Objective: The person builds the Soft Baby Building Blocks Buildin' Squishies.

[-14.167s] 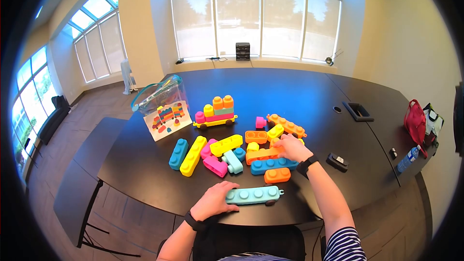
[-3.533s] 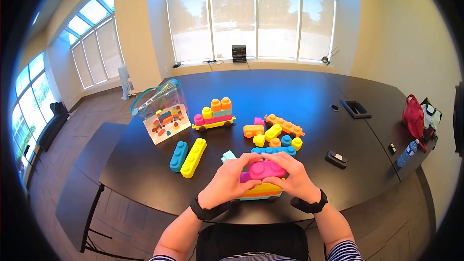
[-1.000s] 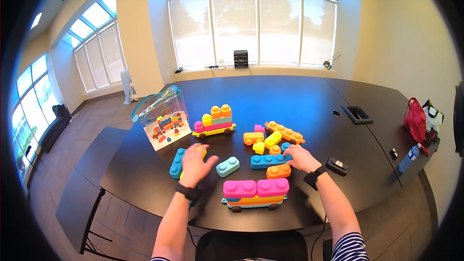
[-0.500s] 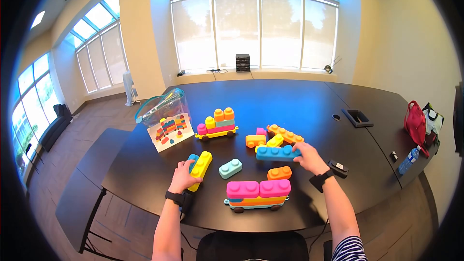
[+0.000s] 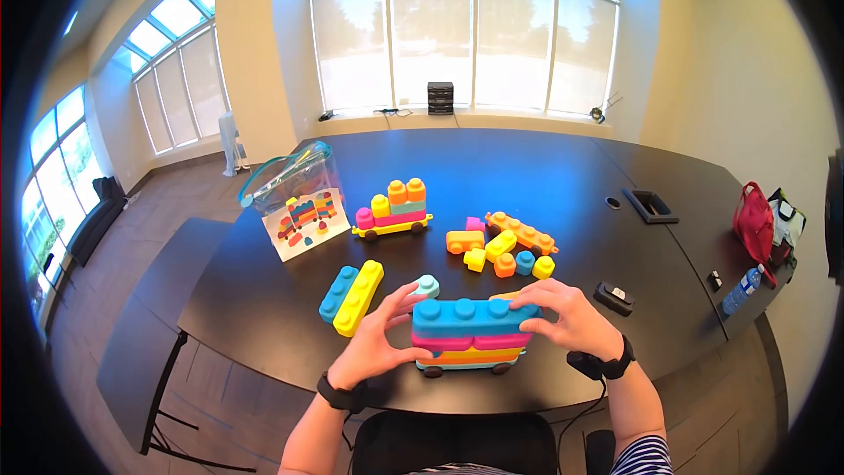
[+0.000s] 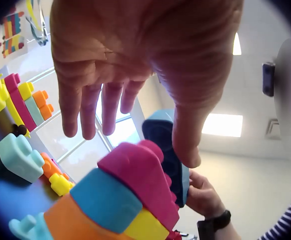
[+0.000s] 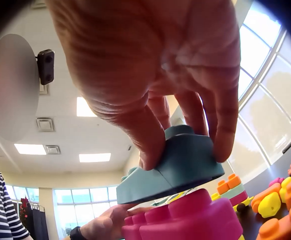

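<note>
My right hand (image 5: 576,321) pinches the right end of a long blue toy block (image 5: 466,320) between thumb and fingers. The block is over two pink blocks (image 5: 497,343) topping a toy train car. In the right wrist view, the blue block (image 7: 185,160) is tilted, with a gap above the studs of the pink block (image 7: 195,222). Under the pink lie orange, yellow and blue blocks on a light-blue wheeled base (image 5: 470,368). At the car's left end, my left hand (image 5: 365,352) has its fingers spread and thumb apart, gripping nothing in the left wrist view.
Behind the left hand lie a yellow block (image 5: 358,299), a blue block (image 5: 338,294) and a light-blue block (image 5: 427,285). Loose blocks surround an orange wheeled base (image 5: 523,230) at right. A finished-looking train car (image 5: 393,215), picture card (image 5: 305,224) and clear bag (image 5: 290,174) stand farther back.
The right hand has carried the long blue block from the right pile to above the car. The left hand has left the yellow block. Earlier, the light-blue base was bare; layers now stack on it.
</note>
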Demonstrator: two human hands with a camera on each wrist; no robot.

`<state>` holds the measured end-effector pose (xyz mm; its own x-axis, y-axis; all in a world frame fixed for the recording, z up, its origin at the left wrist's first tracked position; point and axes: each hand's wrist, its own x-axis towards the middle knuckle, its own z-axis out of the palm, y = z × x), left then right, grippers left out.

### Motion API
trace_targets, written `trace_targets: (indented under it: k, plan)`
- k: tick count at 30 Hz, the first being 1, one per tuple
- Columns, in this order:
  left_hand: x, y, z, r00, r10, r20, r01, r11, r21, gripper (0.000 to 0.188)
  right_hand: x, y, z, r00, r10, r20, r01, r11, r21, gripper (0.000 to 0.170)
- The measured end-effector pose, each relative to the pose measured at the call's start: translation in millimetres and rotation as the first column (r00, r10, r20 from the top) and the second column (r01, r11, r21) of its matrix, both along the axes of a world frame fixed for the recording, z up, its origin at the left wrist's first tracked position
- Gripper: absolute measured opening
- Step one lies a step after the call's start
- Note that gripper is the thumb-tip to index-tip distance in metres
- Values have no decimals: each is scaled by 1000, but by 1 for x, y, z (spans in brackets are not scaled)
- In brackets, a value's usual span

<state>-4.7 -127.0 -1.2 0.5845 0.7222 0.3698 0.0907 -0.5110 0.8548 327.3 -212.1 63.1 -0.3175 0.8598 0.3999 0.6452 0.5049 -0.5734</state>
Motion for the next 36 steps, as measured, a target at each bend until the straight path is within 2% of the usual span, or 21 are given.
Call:
trace_targets:
  k: [2,5,8,17,23,26,29,30,31,33,35,36]
  plan:
    - [6,-10,4,1000,20,8,-20,1000,8,101,-1,-1,-1,1000,7,15,-7,1000,-1,34]
    - [10,-12,-4,997,79,10,-80,992,95,91,-3,-3,-3,999,9,38,-9,1000,5,35]
    - [10,-13,-4,996,81,-28,-73,972,222,82,-5,-3,-5,999,5,51,-6,1000,21,36]
    - [9,-10,-11,994,105,4,-104,978,180,73,-12,-4,-12,998,-11,60,9,1000,23,35]
    - [17,-16,-11,993,113,32,-117,983,143,71,-7,-8,-16,1000,-3,-4,3,1000,8,33]
    - [24,-15,-13,998,57,16,-59,987,152,78,8,-8,-21,999,-13,-50,11,999,-30,33]
    - [24,-9,-7,999,-21,49,17,996,88,88,23,-16,-18,995,-68,-78,60,993,-100,33]
    - [20,4,-23,994,5,112,-12,998,63,92,30,-19,-17,993,-92,-73,83,990,-118,33]
    - [15,12,-22,984,120,128,-105,987,-121,84,37,-22,-17,991,-117,-70,106,985,-138,33]
    - [1,45,-39,926,358,115,-359,933,-14,70,55,-29,-17,983,-164,-78,148,973,-180,32]
    - [-12,70,-42,901,433,13,-433,899,61,56,67,-37,-13,971,-225,-84,202,954,-221,32]
    - [-14,75,-40,886,461,-54,-449,880,153,45,73,-40,-13,958,-249,-141,206,942,-266,31]
